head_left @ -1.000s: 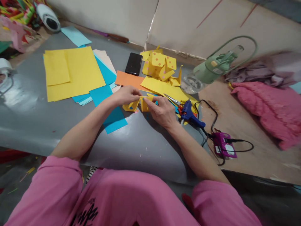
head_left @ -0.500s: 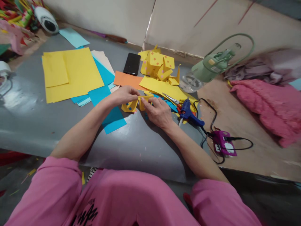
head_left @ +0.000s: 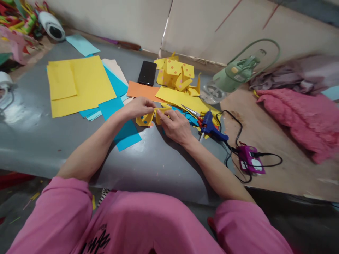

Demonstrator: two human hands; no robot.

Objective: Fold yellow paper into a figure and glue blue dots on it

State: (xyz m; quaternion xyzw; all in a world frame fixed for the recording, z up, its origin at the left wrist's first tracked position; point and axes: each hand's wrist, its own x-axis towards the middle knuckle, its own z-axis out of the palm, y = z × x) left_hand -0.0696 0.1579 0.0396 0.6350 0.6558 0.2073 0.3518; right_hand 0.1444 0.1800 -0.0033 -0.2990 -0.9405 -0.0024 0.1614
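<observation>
Between my hands is a folded yellow paper piece with small blue squares on it. My left hand pinches its upper left edge, fingertips curled inward. On the other side, my right hand grips its right part with thumb and fingers, covering much of it. Under my left wrist lies a blue paper strip. Just beyond the hands are an orange paper and a yellow paper strip. Scissors and a blue glue gun lie to the right of my right hand.
Yellow sheets are stacked at the left. A black phone and spotted yellow paper shapes lie at the back. A green-topped bottle stands tilted in view at the right. Cords run to a purple power socket. Pink cloth lies far right.
The whole view has shifted slightly. Both hands keep their grip on the yellow paper piece, with hardly any movement.
</observation>
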